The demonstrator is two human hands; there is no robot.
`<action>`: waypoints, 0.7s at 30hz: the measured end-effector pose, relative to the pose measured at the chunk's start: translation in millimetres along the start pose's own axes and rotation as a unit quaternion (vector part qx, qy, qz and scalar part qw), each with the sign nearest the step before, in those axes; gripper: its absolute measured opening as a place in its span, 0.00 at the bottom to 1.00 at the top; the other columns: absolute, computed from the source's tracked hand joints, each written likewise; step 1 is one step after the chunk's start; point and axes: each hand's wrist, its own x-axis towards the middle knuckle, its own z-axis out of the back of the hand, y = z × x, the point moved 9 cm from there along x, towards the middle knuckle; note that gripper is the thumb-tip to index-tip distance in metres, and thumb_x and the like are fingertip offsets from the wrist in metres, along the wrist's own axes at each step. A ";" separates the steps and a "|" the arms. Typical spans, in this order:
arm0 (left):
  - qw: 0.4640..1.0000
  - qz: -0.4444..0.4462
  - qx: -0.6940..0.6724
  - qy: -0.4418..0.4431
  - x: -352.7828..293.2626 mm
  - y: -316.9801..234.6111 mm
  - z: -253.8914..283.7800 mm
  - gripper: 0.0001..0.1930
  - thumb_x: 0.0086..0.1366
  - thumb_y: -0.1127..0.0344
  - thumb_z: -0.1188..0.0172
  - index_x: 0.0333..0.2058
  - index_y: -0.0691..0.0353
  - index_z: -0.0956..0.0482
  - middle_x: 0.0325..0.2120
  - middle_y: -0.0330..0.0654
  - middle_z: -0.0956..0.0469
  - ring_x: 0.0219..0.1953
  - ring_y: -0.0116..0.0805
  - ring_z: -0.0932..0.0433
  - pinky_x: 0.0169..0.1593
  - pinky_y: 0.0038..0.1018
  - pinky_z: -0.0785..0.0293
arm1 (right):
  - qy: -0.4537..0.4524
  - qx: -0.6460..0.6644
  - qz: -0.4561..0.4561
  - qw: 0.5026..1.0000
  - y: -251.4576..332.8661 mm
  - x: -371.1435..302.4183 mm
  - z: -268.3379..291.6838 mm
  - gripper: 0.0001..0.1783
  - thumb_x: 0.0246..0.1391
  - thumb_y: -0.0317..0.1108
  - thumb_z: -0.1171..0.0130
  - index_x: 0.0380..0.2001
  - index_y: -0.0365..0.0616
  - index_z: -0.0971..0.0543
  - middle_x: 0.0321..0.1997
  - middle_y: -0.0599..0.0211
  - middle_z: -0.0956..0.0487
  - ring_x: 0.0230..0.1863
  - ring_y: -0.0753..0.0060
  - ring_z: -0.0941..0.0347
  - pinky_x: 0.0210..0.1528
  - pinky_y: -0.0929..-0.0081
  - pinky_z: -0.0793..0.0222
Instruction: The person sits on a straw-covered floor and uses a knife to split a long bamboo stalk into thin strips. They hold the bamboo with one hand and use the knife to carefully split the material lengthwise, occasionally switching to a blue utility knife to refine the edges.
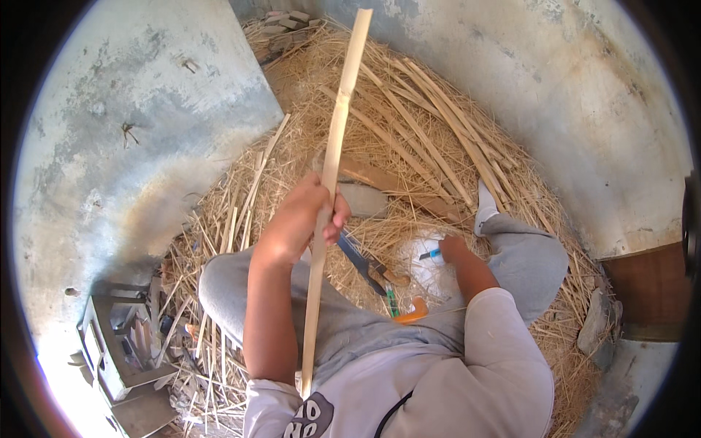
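My left hand (pixel 318 212) is closed round a long, pale split-bamboo strip (pixel 337 124). The strip stands tilted, its upper end leaning away and its lower end reaching my shirt. Lower and to the right, my right hand (pixel 454 250) is closed on a small blue utility knife (pixel 431 254), whose blade end points left. This hand is over a white bundle or cloth (pixel 423 274) between my legs. Beside it lie a dark-bladed knife (pixel 358 263) with a brownish handle, an orange curved handle (pixel 412 312) and a green object (pixel 392 299) I cannot identify.
Bamboo shavings (pixel 307 109) cover the floor around me. Several long bamboo strips (pixel 453 117) lie at the far right, others at the left. A flat block (pixel 363 201) sits ahead of me. A grey frame (pixel 109 350) stands at lower left; worn walls (pixel 584 109) surround the space.
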 end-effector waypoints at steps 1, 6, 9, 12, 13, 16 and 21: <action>1.000 0.014 0.011 0.007 -1.3 -0.7 -3.1 0.07 0.67 0.70 0.59 0.40 0.64 0.35 0.19 0.40 0.30 0.18 0.27 0.34 0.23 0.24 0.34 | 0.020 0.005 0.025 0.999 10.4 -1.8 7.9 0.21 0.46 0.38 0.32 0.47 0.52 0.18 0.50 0.59 0.19 0.50 0.56 0.20 0.48 0.58 0.25; 0.998 -0.002 -0.041 0.054 -5.7 -4.2 -9.4 0.11 0.70 0.72 0.54 0.49 0.66 0.33 0.28 0.43 0.23 0.27 0.31 0.22 0.34 0.27 0.23 | 0.005 -0.021 0.087 0.996 29.5 9.6 7.7 0.12 0.48 0.36 0.33 0.38 0.51 0.15 0.44 0.63 0.16 0.49 0.59 0.19 0.46 0.59 0.24; 0.995 0.002 -0.060 0.083 -5.7 -6.9 -18.9 0.17 0.70 0.71 0.49 0.56 0.66 0.35 0.33 0.45 0.21 0.33 0.34 0.20 0.39 0.30 0.23 | -0.004 -0.038 0.113 0.993 24.9 13.0 9.1 0.13 0.47 0.35 0.33 0.39 0.52 0.15 0.45 0.64 0.16 0.50 0.60 0.19 0.46 0.59 0.24; 0.993 -0.016 -0.095 0.073 -1.5 -6.0 -16.9 0.19 0.69 0.71 0.45 0.58 0.64 0.32 0.34 0.44 0.20 0.35 0.34 0.21 0.40 0.25 0.24 | -0.029 -0.075 0.119 0.990 24.2 2.0 18.0 0.10 0.51 0.33 0.38 0.37 0.51 0.14 0.44 0.63 0.15 0.47 0.62 0.18 0.43 0.61 0.23; 0.996 -0.037 -0.053 0.059 0.7 -4.3 -10.4 0.20 0.69 0.71 0.43 0.58 0.64 0.31 0.36 0.43 0.20 0.36 0.32 0.22 0.40 0.24 0.25 | -0.001 -0.047 0.132 0.990 24.1 1.9 16.0 0.10 0.50 0.33 0.38 0.37 0.49 0.14 0.43 0.61 0.15 0.47 0.60 0.18 0.44 0.60 0.23; 0.996 -0.065 0.042 0.031 10.0 -3.0 0.5 0.20 0.68 0.67 0.40 0.57 0.63 0.28 0.39 0.40 0.19 0.40 0.28 0.22 0.43 0.24 0.27 | 0.046 0.022 0.162 0.985 19.0 2.4 21.5 0.12 0.48 0.32 0.38 0.37 0.45 0.15 0.43 0.57 0.16 0.47 0.55 0.19 0.47 0.56 0.24; 0.989 -0.083 0.118 0.008 9.2 -16.3 -8.5 0.19 0.65 0.65 0.35 0.54 0.63 0.22 0.41 0.40 0.17 0.45 0.27 0.20 0.49 0.25 0.25 | -0.144 0.096 0.147 0.974 18.9 -61.0 194.5 0.20 0.47 0.32 0.39 0.47 0.41 0.21 0.44 0.52 0.17 0.52 0.50 0.22 0.51 0.53 0.26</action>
